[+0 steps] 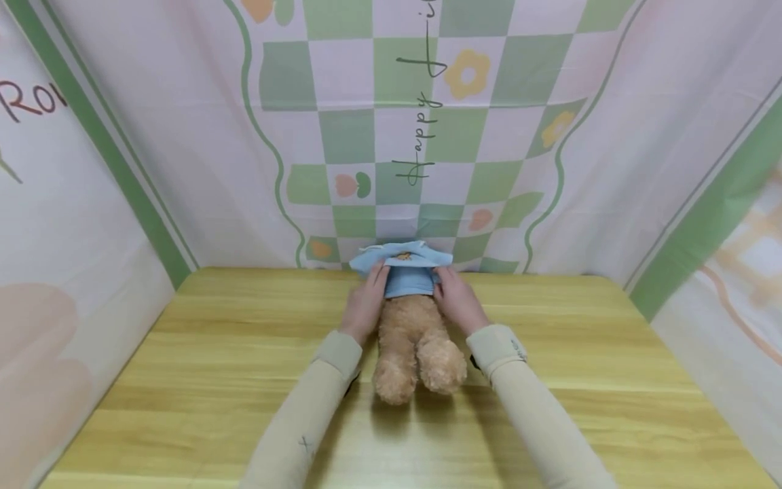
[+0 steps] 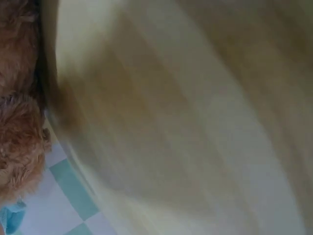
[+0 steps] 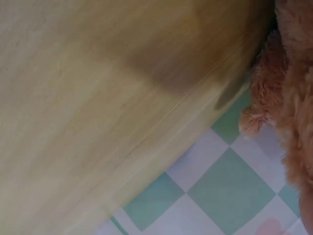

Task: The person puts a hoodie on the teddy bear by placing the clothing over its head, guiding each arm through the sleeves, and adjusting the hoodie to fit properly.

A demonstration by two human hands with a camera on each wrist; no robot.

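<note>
A brown plush toy point(image 1: 408, 324) lies on the table with its two legs towards me. A light blue garment point(image 1: 411, 280) covers its upper part, and the head is hidden. On the garment's left side, my left hand point(image 1: 363, 305) pinches the cloth edge. My right hand point(image 1: 459, 300) pinches the opposite side near the same height. Curly fur point(image 2: 19, 142) and a bit of blue cloth point(image 2: 13, 218) show at the left border of the left wrist view. In the right wrist view, the toy's fur point(image 3: 296, 98) fills the right border.
The wood-grain table point(image 1: 214, 380) ends just beyond the garment. Behind it hangs a green-and-white checked curtain point(image 1: 400, 136) with lettering. Printed cloth panels flank the table on the left point(image 1: 79, 204) and right point(image 1: 733, 272).
</note>
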